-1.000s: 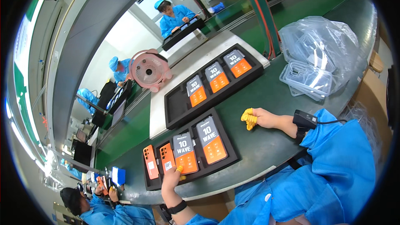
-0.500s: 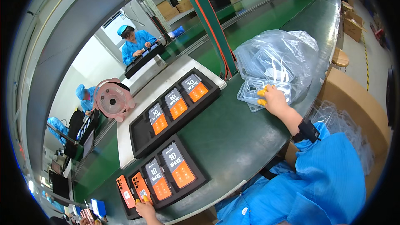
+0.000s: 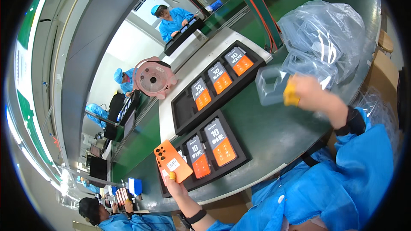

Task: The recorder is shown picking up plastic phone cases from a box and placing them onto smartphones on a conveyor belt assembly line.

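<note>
My left hand (image 3: pixel 177 188), a yellow cot on a fingertip, grips an orange smartphone (image 3: pixel 174 161) with its camera side facing up and a white label on its back. The phone is raised over the left end of the near black tray (image 3: pixel 241 157), where two phones with grey-and-orange front films lie. Part of that tray is hidden behind the raised phone. My right hand (image 3: pixel 314 94), blurred, has its yellow-covered fingers closed on a clear plastic case (image 3: pixel 269 86), held above the green belt. More clear cases (image 3: pixel 306 65) lie beyond it at the bag's mouth.
A far black tray (image 3: pixel 183 110) holds three filmed phones, partly on a white board (image 3: pixel 167 122). A clear plastic bag (image 3: pixel 325 30) sits at the right. A pink fan (image 3: pixel 153 80) stands beyond the trays. Co-workers in blue sit across and at the lower left.
My left hand has lifted an orange phone out of the near tray. My right hand has taken a clear case off the pile and moved it left. The view has shifted.
</note>
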Motion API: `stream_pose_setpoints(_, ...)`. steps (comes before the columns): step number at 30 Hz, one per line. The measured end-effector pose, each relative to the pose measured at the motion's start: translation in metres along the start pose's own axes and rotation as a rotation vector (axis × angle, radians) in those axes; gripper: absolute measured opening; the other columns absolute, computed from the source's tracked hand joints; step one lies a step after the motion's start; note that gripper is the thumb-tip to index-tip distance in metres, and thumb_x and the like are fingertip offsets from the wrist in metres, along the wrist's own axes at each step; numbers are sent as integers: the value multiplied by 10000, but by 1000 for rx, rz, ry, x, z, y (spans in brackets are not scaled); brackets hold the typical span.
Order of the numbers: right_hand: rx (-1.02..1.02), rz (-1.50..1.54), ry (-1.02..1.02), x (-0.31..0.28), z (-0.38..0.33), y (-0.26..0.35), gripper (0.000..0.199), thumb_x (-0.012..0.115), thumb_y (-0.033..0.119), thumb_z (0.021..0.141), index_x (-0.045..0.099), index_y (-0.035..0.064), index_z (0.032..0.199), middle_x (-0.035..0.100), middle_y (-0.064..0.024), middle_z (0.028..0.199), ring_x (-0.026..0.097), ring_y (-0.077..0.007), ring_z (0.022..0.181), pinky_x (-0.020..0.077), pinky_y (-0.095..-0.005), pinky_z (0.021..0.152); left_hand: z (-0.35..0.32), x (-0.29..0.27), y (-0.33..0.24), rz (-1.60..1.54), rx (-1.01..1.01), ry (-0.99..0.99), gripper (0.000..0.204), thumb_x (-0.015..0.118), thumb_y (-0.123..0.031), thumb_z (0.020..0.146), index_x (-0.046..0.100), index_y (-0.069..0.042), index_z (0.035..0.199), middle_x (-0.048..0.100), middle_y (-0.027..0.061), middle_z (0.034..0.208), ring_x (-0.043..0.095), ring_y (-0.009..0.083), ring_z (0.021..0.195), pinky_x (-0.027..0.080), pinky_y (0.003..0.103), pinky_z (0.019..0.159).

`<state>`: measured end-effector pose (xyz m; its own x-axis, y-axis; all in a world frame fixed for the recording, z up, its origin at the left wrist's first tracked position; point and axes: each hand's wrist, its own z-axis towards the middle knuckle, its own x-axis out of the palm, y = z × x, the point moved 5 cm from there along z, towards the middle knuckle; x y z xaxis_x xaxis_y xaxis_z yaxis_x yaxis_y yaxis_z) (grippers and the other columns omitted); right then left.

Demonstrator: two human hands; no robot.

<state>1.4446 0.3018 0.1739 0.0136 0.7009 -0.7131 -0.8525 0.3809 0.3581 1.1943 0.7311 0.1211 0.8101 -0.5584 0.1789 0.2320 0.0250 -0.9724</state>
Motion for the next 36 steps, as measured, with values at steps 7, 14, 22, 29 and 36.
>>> stream_pose_setpoints(7, 216, 938, 830, 107, -42, 42, 306, 583, 261, 794, 533, 45, 1003, 585, -66, 910, 554, -160, 858, 444, -306, 712, -77, 138, 28, -235, -260, 457, 383, 485, -180, 828, 425, 26, 1146, 510, 123, 1103, 517, 240, 993, 424, 375, 844)
stream_pose_setpoints(14, 617, 1338, -95, 122, -17, 28, 271, 561, 223, 816, 527, 24, 998, 583, -31, 874, 546, -141, 775, 434, -277, 690, -132, 215, 40, 900, 584, 703, 348, 651, -214, 698, 526, 34, 907, 453, 133, 807, 450, 286, 783, 386, 370, 696)
stream_pose_setpoints(22, -402, 326, 102, 43, -27, 64, 203, 643, 183, 660, 585, 75, 823, 511, -38, 721, 537, -225, 658, 465, -317, 573, -134, 197, 39, 1110, 775, 772, 657, 756, -310, 496, 495, 7, 1009, 452, 151, 894, 416, 329, 849, 371, 407, 738)
stream_pose_setpoints(29, -328, 116, 552, 81, -50, 53, 348, 705, 204, 542, 586, 36, 821, 473, -87, 911, 473, -231, 892, 452, -332, 688, -144, 217, 30, 1201, 818, 894, 780, 750, -291, 471, 445, 4, 1126, 498, 137, 945, 431, 311, 861, 342, 397, 778)
stream_pose_setpoints(36, -92, 47, 596, 110, -25, 33, 1045, 754, 533, 419, 337, -12, 1207, 401, -184, 1161, 350, -336, 1134, 195, -570, 928, -137, 208, 20, 986, 709, 748, 787, 822, -255, 373, 486, -12, 1042, 522, 105, 907, 436, 287, 862, 350, 369, 769)
